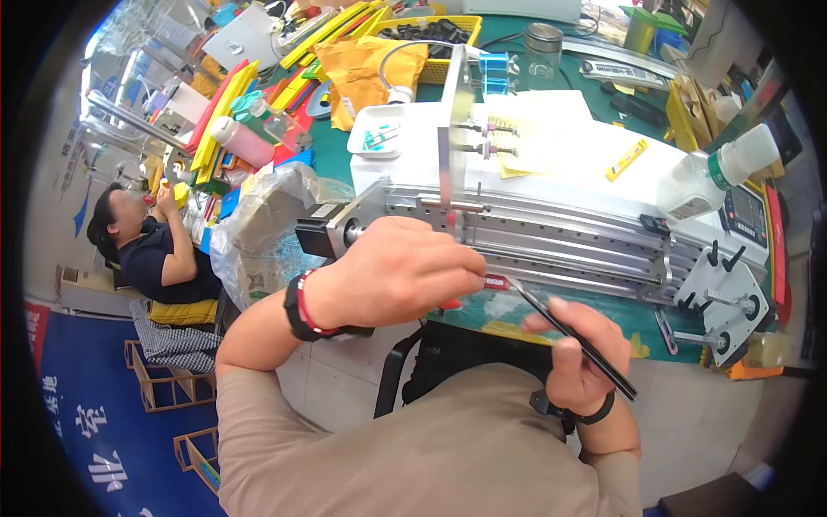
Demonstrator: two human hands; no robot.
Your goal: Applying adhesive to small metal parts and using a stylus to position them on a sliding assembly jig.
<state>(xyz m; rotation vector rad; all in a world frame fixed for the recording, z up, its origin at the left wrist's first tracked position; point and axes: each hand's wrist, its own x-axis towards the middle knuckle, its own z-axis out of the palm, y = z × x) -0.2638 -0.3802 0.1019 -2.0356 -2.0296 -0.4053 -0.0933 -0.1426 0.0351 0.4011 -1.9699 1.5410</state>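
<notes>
My left hand (405, 271) reaches over the near side of an aluminium linear rail stage (560, 241), fingers pinched together; anything between them is hidden. To its right, my right hand (581, 362) grips a slim dark tool, apparently tweezers (603, 367), whose thin metal tip points up-left toward my left fingertips. A small red object (496, 282) lies just beyond those fingertips, partly covered. A black motor (319, 233) sits at the stage's left end, beside my left wrist. An upright metal plate (446, 155) stands on the stage, with springs and screws on its right side.
A white tray (362, 121) holds small teal-and-white pieces behind the stage. At right are a plastic bottle (689, 189), a grey meter (743, 211) and a pink cutter (666, 332). A clear plastic bag (267, 233) and a seated person (159, 250) are at left.
</notes>
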